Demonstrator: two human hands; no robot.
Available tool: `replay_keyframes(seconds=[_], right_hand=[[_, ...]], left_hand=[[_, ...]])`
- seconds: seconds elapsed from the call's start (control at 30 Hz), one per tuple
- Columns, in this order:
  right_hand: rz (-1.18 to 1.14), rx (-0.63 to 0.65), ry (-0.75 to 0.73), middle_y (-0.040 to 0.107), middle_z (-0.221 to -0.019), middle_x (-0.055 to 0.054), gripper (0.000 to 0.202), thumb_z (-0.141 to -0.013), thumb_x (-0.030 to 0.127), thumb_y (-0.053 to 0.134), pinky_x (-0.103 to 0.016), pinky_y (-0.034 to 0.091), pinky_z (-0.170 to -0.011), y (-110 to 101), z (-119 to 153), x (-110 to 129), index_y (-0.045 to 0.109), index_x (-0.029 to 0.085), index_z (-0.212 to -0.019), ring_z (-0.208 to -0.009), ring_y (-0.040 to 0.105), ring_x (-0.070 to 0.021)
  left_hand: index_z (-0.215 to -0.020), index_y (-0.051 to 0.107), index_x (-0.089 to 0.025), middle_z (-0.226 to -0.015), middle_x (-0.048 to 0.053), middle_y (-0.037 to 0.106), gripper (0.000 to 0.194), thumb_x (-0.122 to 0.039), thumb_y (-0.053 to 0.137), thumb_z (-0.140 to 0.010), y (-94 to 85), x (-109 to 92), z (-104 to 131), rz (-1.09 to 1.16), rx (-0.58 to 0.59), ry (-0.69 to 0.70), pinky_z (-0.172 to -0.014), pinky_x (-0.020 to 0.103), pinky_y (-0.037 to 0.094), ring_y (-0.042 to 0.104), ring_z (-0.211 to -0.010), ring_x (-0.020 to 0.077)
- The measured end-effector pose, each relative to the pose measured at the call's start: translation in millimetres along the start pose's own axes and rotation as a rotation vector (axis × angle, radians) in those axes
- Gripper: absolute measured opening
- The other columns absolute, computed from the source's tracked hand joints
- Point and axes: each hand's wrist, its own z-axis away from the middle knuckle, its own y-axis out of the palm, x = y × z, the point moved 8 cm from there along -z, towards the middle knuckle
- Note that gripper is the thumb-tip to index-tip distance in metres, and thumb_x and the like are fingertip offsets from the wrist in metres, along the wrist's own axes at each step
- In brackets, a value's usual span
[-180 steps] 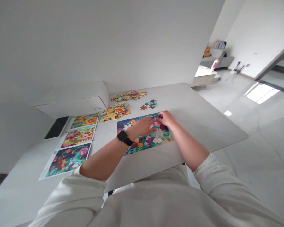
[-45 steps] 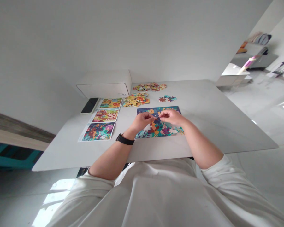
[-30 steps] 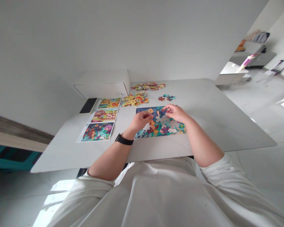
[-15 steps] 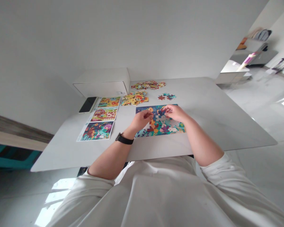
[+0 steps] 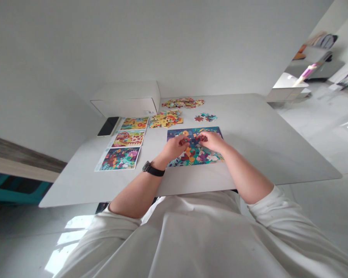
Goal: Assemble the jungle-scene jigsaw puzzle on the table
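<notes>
A colourful animal jigsaw puzzle (image 5: 188, 160) lies on the table in front of me, its upper middle partly covered by my hands. My right hand (image 5: 212, 141) is pinched on a small dark puzzle piece (image 5: 195, 140) over that upper middle part. To the left, my left hand (image 5: 176, 146) hovers at the puzzle's left side with thumb and fingertips drawn together. Whatever those left fingertips hold, if anything, is too small to make out. Beyond the puzzle lie several loose blue and brown pieces (image 5: 206, 117).
Yellow pieces (image 5: 166, 119) and red-and-cream pieces (image 5: 183, 103) form two piles at the back. On the left lie three picture sheets (image 5: 120, 158) and a phone (image 5: 108, 126). A white box (image 5: 124, 105) stands against the wall.
My right hand has moved left and down, closer to my left hand, over the puzzle's middle. A grey gap visible there before now looks dark and filled. My left hand stays nearly still.
</notes>
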Motion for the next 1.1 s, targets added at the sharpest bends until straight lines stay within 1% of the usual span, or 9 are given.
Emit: replay_keyframes(seconds=[0.07, 0.17, 0.27, 0.37, 0.5, 0.6, 0.7, 0.87, 1.1], right_hand=[[0.030, -0.004, 0.000, 0.082, -0.099, -0.002, 0.026, -0.089, 0.019, 0.078, -0.029, 0.053, -0.079, 0, 0, 0, 0.080, 0.024, -0.115, -0.083, 0.074, -0.0185], [0.072, -0.007, -0.001, 0.083, -0.100, -0.003, 0.026, -0.090, 0.020, 0.078, -0.029, 0.052, -0.080, 0, 0, 0, 0.080, 0.024, -0.116, -0.085, 0.074, -0.0191], [0.113, 0.000, 0.004, 0.083, -0.102, -0.004, 0.027, -0.091, 0.021, 0.078, -0.030, 0.053, -0.081, 1, 0, 2, 0.080, 0.025, -0.118, -0.088, 0.076, -0.0202], [0.140, -0.001, 0.013, 0.084, -0.103, -0.004, 0.026, -0.092, 0.022, 0.077, -0.029, 0.054, -0.082, 0, 1, 4, 0.081, 0.026, -0.117, -0.091, 0.077, -0.0210], [0.159, -0.007, 0.012, 0.084, -0.103, -0.004, 0.024, -0.092, 0.023, 0.077, -0.029, 0.054, -0.083, 0, 1, 4, 0.081, 0.025, -0.116, -0.092, 0.077, -0.0209], [0.159, -0.001, -0.014, 0.083, -0.103, -0.004, 0.024, -0.091, 0.020, 0.077, -0.029, 0.053, -0.083, 1, 0, 4, 0.081, 0.024, -0.115, -0.093, 0.075, -0.0203], [0.162, 0.001, -0.047, 0.082, -0.103, -0.005, 0.021, -0.090, 0.018, 0.076, -0.030, 0.053, -0.086, 2, -1, 4, 0.082, 0.023, -0.110, -0.094, 0.074, -0.0201], [0.164, -0.006, -0.055, 0.080, -0.104, -0.005, 0.020, -0.091, 0.018, 0.076, -0.030, 0.053, -0.089, 4, -2, 2, 0.083, 0.023, -0.109, -0.095, 0.073, -0.0196], [0.248, 0.009, -0.055, 0.078, -0.111, -0.008, 0.021, -0.094, 0.024, 0.075, -0.032, 0.052, -0.094, 7, -1, 1, 0.084, 0.023, -0.113, -0.101, 0.072, -0.0215]], left_hand=[[-0.114, 0.076, -0.019, -0.093, 0.004, 0.078, 0.023, -0.025, 0.066, -0.094, 1.1, -2, 1, -0.068, 0.016, 0.037, -0.078, 0.030, 0.055, 0.071, -0.082, 0.0196], [-0.115, 0.078, -0.018, -0.106, 0.008, 0.078, 0.024, -0.024, 0.067, -0.094, 3.2, -10, 2, -0.173, 0.039, 0.149, -0.091, 0.035, 0.057, 0.073, -0.096, 0.0230], [-0.118, 0.079, -0.020, -0.117, 0.011, 0.077, 0.026, -0.024, 0.066, -0.096, 9.6, -17, 5, -0.271, 0.078, 0.270, -0.106, 0.042, 0.055, 0.071, -0.112, 0.0265], [-0.126, 0.079, -0.023, -0.131, 0.011, 0.073, 0.032, -0.029, 0.070, -0.095, 18.8, -19, 9, -0.343, 0.119, 0.334, -0.114, 0.047, 0.052, 0.068, -0.124, 0.0294], [-0.133, 0.078, -0.025, -0.145, 0.012, 0.068, 0.039, -0.036, 0.071, -0.096, 26.8, -17, 12, -0.385, 0.146, 0.344, -0.119, 0.050, 0.049, 0.063, -0.134, 0.0332], [-0.135, 0.078, -0.026, -0.152, 0.013, 0.064, 0.040, -0.038, 0.070, -0.097, 28.5, -14, 12, -0.389, 0.165, 0.321, -0.122, 0.052, 0.047, 0.060, -0.139, 0.0349], [-0.136, 0.077, -0.024, -0.157, 0.014, 0.061, 0.042, -0.039, 0.068, -0.098, 29.7, -11, 12, -0.381, 0.192, 0.302, -0.125, 0.054, 0.044, 0.057, -0.144, 0.0362], [-0.136, 0.077, -0.023, -0.157, 0.013, 0.062, 0.042, -0.038, 0.068, -0.098, 31.3, -12, 11, -0.340, 0.217, 0.324, -0.128, 0.054, 0.041, 0.057, -0.146, 0.0344], [-0.137, 0.075, -0.020, -0.156, 0.014, 0.063, 0.043, -0.039, 0.067, -0.099, 32.5, -15, 12, -0.373, 0.231, 0.335, -0.129, 0.051, 0.040, 0.058, -0.146, 0.0327]])
